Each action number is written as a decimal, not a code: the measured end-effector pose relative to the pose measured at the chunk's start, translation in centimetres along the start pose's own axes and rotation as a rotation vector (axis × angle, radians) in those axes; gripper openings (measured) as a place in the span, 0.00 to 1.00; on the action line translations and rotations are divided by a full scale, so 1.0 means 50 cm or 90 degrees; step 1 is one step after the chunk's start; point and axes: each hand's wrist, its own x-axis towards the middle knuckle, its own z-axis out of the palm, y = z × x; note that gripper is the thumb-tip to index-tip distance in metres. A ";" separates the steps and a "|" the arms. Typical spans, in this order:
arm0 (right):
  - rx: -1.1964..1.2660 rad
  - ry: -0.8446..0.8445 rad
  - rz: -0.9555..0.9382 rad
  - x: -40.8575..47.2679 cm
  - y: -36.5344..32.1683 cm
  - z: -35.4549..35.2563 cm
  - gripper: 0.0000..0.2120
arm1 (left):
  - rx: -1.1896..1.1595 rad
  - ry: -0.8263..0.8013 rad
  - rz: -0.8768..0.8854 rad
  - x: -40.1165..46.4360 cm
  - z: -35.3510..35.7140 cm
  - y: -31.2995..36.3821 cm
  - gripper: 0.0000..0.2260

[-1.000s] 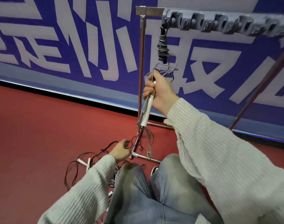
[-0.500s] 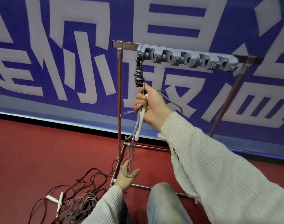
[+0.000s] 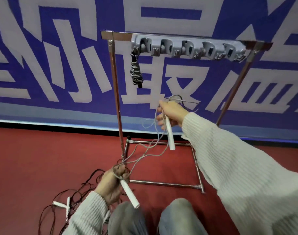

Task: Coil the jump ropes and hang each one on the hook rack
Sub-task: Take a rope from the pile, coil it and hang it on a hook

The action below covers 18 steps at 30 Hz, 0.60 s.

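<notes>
A person crouches on a red floor (image 3: pixel 43 158) before a blue wall banner with large pale characters (image 3: pixel 60 65), seen from a camera on their head. In front of them stands a silver metal tube frame (image 3: pixel 116 102). A grey plastic hook rack (image 3: pixel 187 48) with a row of hooks is mounted along the frame's top bar.

A dark jump rope wound into a tight bundle (image 3: pixel 136 72) hangs from the leftmost hook of the rack.

The right hand (image 3: pixel 170 112), in a pale ribbed knit sleeve, is raised in front of the frame, below the rack. Its fingers are curled around one white handle of a grey-corded jump rope (image 3: pixel 144 150); the handle points downward, and a few loose loops of cord gather at the fist.

The cord sags in long strands down to the left hand (image 3: pixel 112 185), which is low, near the frame's front left foot. This hand grips the rope's other white handle (image 3: pixel 129 194), which angles down toward the person's knee, with cord looped over the knuckles.

A loose tangle of dark and grey ropes with white handles (image 3: pixel 65 204) lies on the floor at lower left, beside the left arm. The person's knees in faded blue jeans (image 3: pixel 178 216) fill the bottom edge.
</notes>
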 end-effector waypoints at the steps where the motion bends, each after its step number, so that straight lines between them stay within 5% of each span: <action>1: -0.094 0.009 0.032 0.003 0.028 -0.028 0.18 | -0.022 0.014 0.010 -0.009 -0.020 0.033 0.09; 4: -0.347 0.035 0.113 -0.004 0.105 -0.123 0.26 | 0.099 0.151 0.053 -0.003 -0.061 0.142 0.07; 9: -0.427 -0.018 0.170 -0.060 0.172 -0.197 0.25 | 0.551 0.287 0.189 0.053 -0.078 0.287 0.10; 14: -0.313 0.117 0.055 -0.067 0.221 -0.248 0.16 | 0.786 0.378 0.332 0.014 -0.024 0.364 0.13; 18: -0.044 0.297 -0.064 -0.092 0.238 -0.311 0.16 | 0.724 0.454 0.451 -0.041 0.011 0.415 0.18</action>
